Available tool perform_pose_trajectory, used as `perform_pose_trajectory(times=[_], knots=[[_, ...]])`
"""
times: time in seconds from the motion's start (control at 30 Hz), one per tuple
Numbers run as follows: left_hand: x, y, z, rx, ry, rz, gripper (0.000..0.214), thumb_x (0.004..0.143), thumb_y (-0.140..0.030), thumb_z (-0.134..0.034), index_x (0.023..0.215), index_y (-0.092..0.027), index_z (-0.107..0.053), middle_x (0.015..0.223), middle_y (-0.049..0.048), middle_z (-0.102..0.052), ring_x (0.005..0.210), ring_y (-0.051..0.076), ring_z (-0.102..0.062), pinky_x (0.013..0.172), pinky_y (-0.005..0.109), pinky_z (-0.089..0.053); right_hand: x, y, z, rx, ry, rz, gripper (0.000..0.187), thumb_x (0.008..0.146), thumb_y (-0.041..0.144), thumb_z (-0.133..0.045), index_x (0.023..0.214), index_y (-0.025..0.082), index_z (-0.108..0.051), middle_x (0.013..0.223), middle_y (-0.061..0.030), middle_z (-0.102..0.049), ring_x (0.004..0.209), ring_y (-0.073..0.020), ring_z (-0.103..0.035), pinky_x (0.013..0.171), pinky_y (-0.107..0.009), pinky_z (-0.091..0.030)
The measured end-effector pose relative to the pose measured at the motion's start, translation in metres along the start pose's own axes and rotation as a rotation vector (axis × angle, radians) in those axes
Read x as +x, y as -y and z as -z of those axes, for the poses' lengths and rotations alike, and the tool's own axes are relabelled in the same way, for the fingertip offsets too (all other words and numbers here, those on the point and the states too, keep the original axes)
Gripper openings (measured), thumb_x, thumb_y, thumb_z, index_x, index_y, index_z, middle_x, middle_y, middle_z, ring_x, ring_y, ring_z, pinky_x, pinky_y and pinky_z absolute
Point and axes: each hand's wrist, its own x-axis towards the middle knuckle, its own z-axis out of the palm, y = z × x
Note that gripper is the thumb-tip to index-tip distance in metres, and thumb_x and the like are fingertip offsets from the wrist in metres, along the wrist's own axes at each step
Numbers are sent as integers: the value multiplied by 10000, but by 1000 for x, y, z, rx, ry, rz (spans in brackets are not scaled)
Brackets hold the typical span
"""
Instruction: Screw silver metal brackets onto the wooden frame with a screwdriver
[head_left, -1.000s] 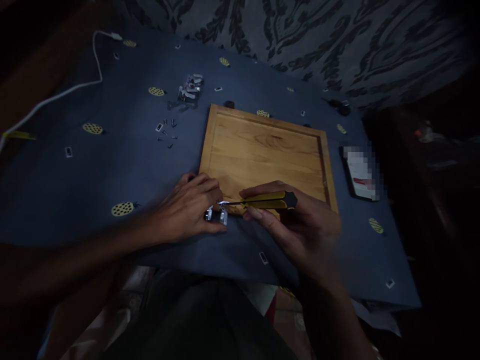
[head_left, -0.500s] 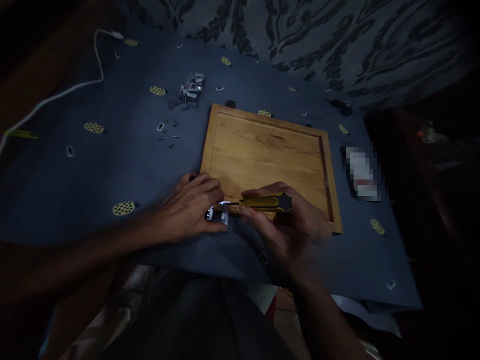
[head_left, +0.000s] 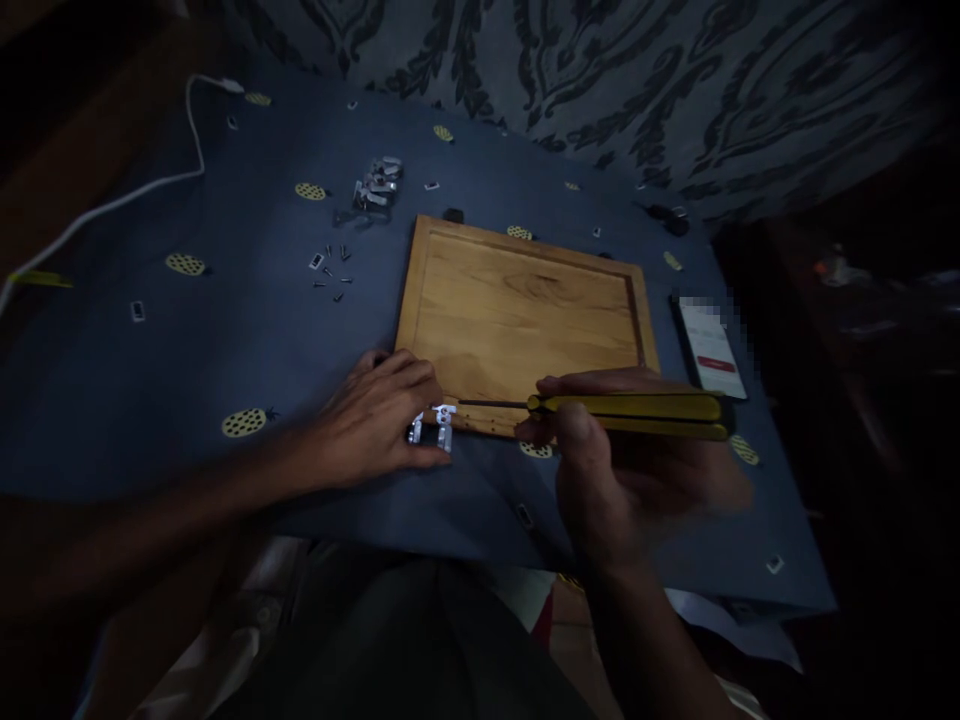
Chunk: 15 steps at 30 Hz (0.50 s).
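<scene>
My left hand is closed around a shiny metal hinge at the near left corner of a framed wooden panel. In my right hand is a screwdriver with a yellow and black handle, its shaft pointing left. The tip lies close to the hinge; whether it touches a screw I cannot tell. Small dark holes show along the panel's near edge, right of the hinge.
Several loose screws lie left of the panel, and a pile of metal hinges sits beyond them. A phone rests on the right, near dark keys. A white cable crosses the cloth's left side.
My right hand has drawn the screwdriver to the right, so more of its shaft and handle shows. My left hand keeps its hold on the hinge. The view has shifted slightly.
</scene>
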Motion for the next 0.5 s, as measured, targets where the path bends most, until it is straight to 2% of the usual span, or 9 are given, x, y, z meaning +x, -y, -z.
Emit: perform_pose_trajectory(times=[0.1, 0.23, 0.5], knots=[[0, 1, -1, -1, 4, -9, 365, 884, -464, -824, 1099, -200, -692, 1075, 27, -690, 1063, 258, -603, 892, 380, -372, -1, 0, 0, -18, -46, -6, 62, 961, 280, -735, 1022, 271, -727, 936, -32, -741, 738, -191, -746, 545, -328, -589], [0, 1, -2, 12, -4, -11, 374, 872, -474, -832, 1075, -195, -687, 1059, 28, -683, 1043, 258, -599, 894, 380, -376, -2, -4, -3, -53, 33, -22, 63, 952, 257, -744, 1012, 256, -724, 939, -23, -755, 763, -187, -760, 559, -305, -593], [1, -1, 1, 11, 17, 6, 367, 877, -464, -826, 1091, -197, -694, 1045, 28, -676, 1040, 262, -601, 904, 390, -385, -1, -8, -6, -49, 69, -24, 42, 959, 249, -721, 997, 240, -706, 940, -30, -752, 765, -180, -756, 585, -301, -592]])
